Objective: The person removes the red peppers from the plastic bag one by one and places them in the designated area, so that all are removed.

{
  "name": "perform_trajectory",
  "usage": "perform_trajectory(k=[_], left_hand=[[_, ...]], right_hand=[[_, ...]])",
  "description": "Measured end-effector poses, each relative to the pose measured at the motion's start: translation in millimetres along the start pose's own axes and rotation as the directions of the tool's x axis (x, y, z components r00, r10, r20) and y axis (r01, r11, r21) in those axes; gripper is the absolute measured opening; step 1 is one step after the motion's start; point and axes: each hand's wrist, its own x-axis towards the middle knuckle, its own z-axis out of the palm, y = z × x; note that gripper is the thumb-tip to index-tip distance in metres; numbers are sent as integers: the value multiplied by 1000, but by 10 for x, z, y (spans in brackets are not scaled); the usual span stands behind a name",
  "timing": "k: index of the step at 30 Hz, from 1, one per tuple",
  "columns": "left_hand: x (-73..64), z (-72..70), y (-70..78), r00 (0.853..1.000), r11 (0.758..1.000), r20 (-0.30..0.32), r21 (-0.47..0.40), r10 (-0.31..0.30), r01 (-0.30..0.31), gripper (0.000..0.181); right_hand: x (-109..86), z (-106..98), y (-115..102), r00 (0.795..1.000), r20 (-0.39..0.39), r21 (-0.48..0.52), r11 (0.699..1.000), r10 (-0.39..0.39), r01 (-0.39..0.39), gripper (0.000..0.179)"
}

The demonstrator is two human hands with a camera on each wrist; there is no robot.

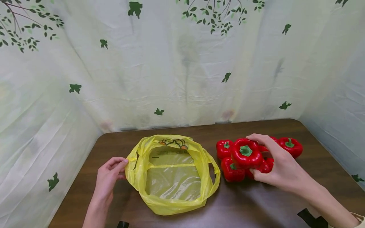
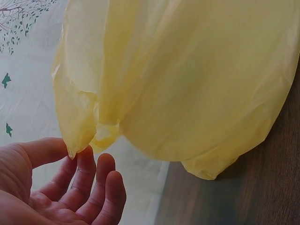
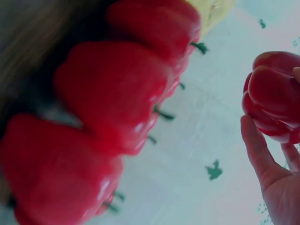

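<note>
A yellow plastic bag (image 1: 171, 205) stands on the table with its mouth spread wide and its inside showing. At its left rim my left hand (image 1: 109, 174) pinches the edge between thumb and forefinger; the left wrist view shows the bag's gathered corner (image 2: 77, 136) at those fingertips. My right hand (image 1: 275, 161) grips a red bell pepper (image 1: 246, 153) with a green stem, thumb on the near side and fingers on the far side. In the right wrist view this pepper (image 3: 276, 96) is up off the table, apart from the others.
Several more red bell peppers (image 1: 232, 171) are clustered on the brown table (image 1: 310, 177) right of the bag, under and around my right hand. One pepper (image 1: 290, 146) lies at the cluster's far right. A pale curtain (image 1: 182, 79) with leaf prints hangs behind the table.
</note>
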Motion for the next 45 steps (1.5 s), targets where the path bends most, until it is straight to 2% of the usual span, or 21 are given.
perform_trajectory(k=[5, 8, 12, 23, 31, 34, 38, 41, 45], left_hand=[[9, -16, -3, 1000, 1000, 1, 7, -14, 14, 20], [13, -26, 1, 1000, 1000, 2, 9, -19, 19, 20], [14, -42, 9, 1000, 1000, 0, 15, -22, 22, 20], [6, -61, 17, 1000, 1000, 0, 22, -8, 8, 22], [-2, -53, 11, 1000, 1000, 0, 28, 3, -3, 23], [3, -48, 10, 1000, 1000, 2, 28, 1, -1, 22], [22, -38, 6, 1000, 1000, 1, 23, -11, 11, 20], [30, -29, 1, 1000, 1000, 1, 17, -17, 17, 19], [35, -17, -7, 1000, 1000, 4, 10, -22, 22, 18]], right_hand=[[-146, -152, 87, 998, 6, -53, 996, 66, -66, 95], [-216, -257, 143, 997, -20, -91, 993, 72, -74, 97], [-298, -399, 232, 997, -64, -156, 986, 42, -52, 99], [-522, -683, 459, 989, -107, -214, 970, 98, -119, 109], [-717, -801, 736, 977, -162, -213, 961, 140, -174, 106], [-799, -819, 853, 970, -149, -217, 951, 191, -220, 104], [-911, -820, 996, 963, -133, -173, 952, 233, -254, 100], [-988, -806, 1098, 964, -142, -126, 962, 225, -243, 96], [-1086, -786, 1223, 958, -129, -96, 959, 255, -268, 95]])
